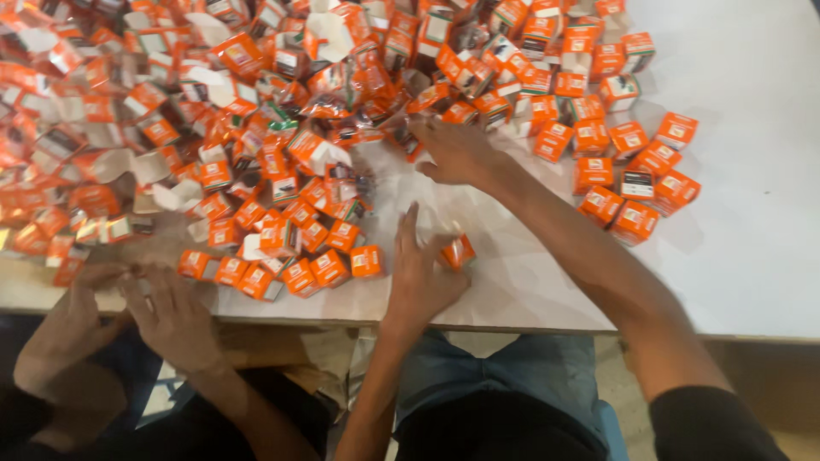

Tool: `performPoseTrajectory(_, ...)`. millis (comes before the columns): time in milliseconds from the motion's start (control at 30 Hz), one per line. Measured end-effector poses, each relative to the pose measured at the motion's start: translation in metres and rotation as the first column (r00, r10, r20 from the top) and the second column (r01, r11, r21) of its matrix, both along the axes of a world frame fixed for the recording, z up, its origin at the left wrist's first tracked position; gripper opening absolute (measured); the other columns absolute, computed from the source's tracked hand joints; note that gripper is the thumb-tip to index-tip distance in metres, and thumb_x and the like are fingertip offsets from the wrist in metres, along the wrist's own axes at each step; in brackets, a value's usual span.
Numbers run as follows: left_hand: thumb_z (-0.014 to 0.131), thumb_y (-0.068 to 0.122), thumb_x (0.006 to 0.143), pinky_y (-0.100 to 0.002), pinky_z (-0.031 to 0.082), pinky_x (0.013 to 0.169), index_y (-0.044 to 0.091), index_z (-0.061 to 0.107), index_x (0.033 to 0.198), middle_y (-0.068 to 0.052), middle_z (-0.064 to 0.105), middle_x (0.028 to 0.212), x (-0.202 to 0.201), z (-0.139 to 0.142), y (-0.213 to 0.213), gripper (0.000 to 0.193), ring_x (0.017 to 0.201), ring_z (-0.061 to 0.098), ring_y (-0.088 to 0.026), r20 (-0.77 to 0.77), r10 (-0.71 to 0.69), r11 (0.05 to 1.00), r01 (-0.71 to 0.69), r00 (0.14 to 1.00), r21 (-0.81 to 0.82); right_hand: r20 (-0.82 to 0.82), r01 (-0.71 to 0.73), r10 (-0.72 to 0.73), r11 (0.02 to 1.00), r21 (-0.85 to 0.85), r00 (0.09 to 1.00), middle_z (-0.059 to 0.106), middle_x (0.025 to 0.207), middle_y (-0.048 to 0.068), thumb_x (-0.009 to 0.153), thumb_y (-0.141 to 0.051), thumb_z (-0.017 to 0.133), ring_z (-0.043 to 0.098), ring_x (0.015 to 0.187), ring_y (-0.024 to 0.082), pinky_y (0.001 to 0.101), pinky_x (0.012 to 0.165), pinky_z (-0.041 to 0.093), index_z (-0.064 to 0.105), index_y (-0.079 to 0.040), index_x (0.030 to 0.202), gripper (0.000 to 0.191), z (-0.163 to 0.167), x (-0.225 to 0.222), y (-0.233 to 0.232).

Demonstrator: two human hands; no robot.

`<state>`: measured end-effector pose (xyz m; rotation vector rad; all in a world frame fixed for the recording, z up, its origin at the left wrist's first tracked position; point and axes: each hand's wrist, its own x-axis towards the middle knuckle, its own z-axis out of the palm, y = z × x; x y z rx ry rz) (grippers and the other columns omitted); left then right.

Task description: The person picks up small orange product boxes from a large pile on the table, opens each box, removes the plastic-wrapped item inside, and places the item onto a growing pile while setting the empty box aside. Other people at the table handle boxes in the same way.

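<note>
The person's left hand (418, 273) lay palm-down near the table's (752, 256) front edge, fingers spread and slightly curled, with one small orange carton (459, 252) touching its thumb side; the hand covered rather than pinched it, and whether any finger was hooked under the carton could not be told because of motion blur. The right hand (457, 152) was stretched further out over the white surface, fingers loosely spread and pressed flat at the near fringe of the big heap of orange cartons (256, 128); it gripped nothing that could be seen. Beyond and to the left of both hands the heap ran wide, with many cartons open-flapped and white inside. To the right of the outstretched forearm, a looser cluster of closed cartons (632, 171) sat apart from the heap. A co-worker's pair of hands (137, 312) worked at the table edge well to the left of the left hand, beside a short row of closed cartons (290, 269). Judged step: picking single cartons from the heap's edge. The next move, as a judgement, would call for the right fingers closing on one carton without dragging its neighbours along.
</note>
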<state>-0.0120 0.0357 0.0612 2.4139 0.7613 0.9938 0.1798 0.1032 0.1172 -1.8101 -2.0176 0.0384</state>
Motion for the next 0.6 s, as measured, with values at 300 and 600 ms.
performPoseTrajectory(300, 0.085, 0.003, 0.082, -0.037, 0.061, 0.098, 0.005, 0.073, 0.096, -0.033, 0.027, 0.168, -0.033, -0.038, -0.023, 0.018, 0.123, 0.072, -0.037, 0.382, -0.161, 0.954, 0.242, 0.91, -0.174, 0.078, 0.149, -0.158, 0.982, 0.112, 0.984, 0.064, 0.112, 0.015, 0.099, -0.033, 0.07, 0.068, 0.097, 0.038, 0.0518, 0.076, 0.057, 0.06, -0.012, 0.118, 0.03, -0.041, -0.033, 0.017)
performPoseTrajectory(600, 0.095, 0.011, 0.074, -0.041, 0.057, 0.103, 0.007, 0.076, 0.088, -0.024, 0.039, 0.166, -0.009, -0.041, -0.025, 0.024, 0.134, 0.063, -0.031, 0.448, -0.231, 0.886, 0.377, 0.863, -0.269, -0.521, 0.309, -0.433, 0.899, -0.31, 0.735, 0.073, 0.103, 0.01, 0.086, -0.024, 0.075, 0.073, 0.08, 0.024, 0.0374, 0.072, 0.061, 0.063, -0.009, 0.124, 0.042, -0.071, -0.004, -0.227)
